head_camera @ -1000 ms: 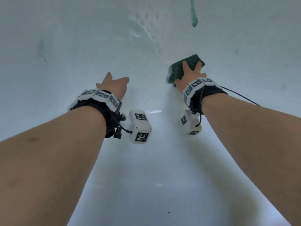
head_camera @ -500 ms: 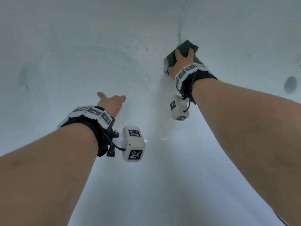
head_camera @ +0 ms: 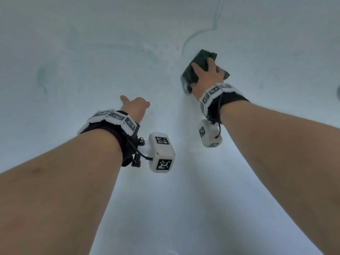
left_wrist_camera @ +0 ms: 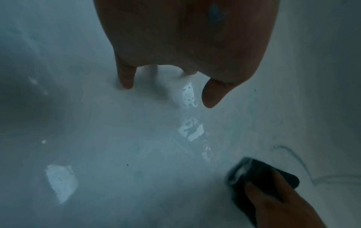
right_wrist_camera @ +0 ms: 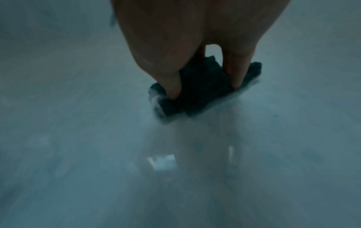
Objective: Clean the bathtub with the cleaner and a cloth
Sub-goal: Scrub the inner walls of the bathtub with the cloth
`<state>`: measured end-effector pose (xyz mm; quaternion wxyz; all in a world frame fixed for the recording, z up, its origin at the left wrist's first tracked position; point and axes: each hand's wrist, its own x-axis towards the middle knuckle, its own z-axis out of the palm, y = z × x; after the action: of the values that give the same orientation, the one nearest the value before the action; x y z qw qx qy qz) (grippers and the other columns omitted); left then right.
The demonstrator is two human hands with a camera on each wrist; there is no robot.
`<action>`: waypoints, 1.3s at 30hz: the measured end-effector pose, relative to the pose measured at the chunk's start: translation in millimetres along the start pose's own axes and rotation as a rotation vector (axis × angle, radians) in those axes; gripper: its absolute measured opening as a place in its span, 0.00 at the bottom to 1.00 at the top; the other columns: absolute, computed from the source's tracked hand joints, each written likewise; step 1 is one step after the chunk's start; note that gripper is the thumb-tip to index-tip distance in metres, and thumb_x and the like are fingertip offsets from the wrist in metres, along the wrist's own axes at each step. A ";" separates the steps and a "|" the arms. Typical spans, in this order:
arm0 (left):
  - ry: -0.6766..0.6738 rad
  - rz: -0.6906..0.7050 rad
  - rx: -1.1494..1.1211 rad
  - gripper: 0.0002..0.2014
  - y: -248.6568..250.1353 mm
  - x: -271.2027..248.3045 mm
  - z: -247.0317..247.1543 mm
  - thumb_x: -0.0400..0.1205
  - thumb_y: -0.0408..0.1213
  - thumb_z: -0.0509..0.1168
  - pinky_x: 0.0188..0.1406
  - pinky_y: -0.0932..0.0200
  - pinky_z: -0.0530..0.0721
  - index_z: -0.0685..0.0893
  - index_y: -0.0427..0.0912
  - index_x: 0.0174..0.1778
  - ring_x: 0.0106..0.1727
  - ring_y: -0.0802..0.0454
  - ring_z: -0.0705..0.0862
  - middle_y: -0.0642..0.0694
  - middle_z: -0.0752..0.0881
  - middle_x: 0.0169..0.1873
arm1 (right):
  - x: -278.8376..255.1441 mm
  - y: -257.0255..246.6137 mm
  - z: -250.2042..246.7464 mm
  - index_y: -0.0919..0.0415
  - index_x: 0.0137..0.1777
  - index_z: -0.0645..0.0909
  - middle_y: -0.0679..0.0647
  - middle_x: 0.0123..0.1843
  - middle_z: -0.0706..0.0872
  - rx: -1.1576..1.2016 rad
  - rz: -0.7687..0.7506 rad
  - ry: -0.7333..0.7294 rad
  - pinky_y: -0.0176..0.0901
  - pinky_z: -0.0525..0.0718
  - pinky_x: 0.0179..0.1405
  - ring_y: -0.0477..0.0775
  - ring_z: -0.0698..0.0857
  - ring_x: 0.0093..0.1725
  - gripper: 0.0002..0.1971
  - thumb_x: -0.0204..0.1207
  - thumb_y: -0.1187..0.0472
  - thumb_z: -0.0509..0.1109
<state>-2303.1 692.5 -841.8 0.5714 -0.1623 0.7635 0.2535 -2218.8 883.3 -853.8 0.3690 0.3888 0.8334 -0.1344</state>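
Observation:
My right hand [head_camera: 207,76] presses a dark green cloth [head_camera: 203,57] flat against the white bathtub wall [head_camera: 95,52], with the fingers spread and straight. From the right wrist the cloth [right_wrist_camera: 203,89] lies under the thumb and fingers, with foam at its left edge. My left hand [head_camera: 135,106] rests open on the tub surface, lower and to the left, holding nothing. The left wrist view shows its fingers [left_wrist_camera: 126,77] touching the wet tub, and the cloth [left_wrist_camera: 261,171] at the lower right. A thin green cleaner streak [head_camera: 197,34] curves just above the cloth.
Faint green cleaner smears [head_camera: 42,78] mark the wall at the left. A grey round fitting [head_camera: 338,92] shows at the right edge. The tub floor [head_camera: 184,208] stretches toward me between my forearms. Wet reflections [left_wrist_camera: 190,129] glint on the surface.
My right hand pushed the cloth up the wall, away from me, through the green drip, which is now a thin smeared streak. The left hand stayed planted on the tub.

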 end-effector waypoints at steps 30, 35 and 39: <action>0.239 0.122 1.125 0.37 -87.5 -1.5 -118.8 0.82 0.49 0.56 0.78 0.33 0.36 0.45 0.55 0.85 0.84 0.46 0.36 0.45 0.37 0.84 | -43.7 -170.4 50.4 0.47 0.82 0.56 0.48 0.85 0.49 -0.133 -0.628 0.055 0.63 0.48 0.81 0.75 0.43 0.81 0.30 0.82 0.57 0.60; 0.229 0.140 1.171 0.35 -80.6 -7.5 -132.7 0.81 0.48 0.53 0.77 0.32 0.34 0.47 0.54 0.85 0.85 0.47 0.38 0.48 0.42 0.85 | -38.2 -122.2 45.8 0.46 0.82 0.55 0.51 0.85 0.45 0.036 -0.306 0.088 0.66 0.52 0.80 0.75 0.43 0.81 0.30 0.82 0.58 0.60; 0.250 0.192 1.280 0.33 -77.4 -16.3 -148.4 0.81 0.46 0.52 0.76 0.33 0.31 0.53 0.52 0.85 0.85 0.47 0.37 0.46 0.43 0.85 | -2.9 -146.7 12.1 0.43 0.83 0.47 0.50 0.85 0.41 0.165 -0.098 0.118 0.70 0.53 0.78 0.72 0.42 0.82 0.35 0.80 0.58 0.60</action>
<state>-2374.0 543.5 -809.3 0.4370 0.2500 0.8352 -0.2214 -2321.0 778.5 -869.3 0.2791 0.3838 0.8579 -0.1971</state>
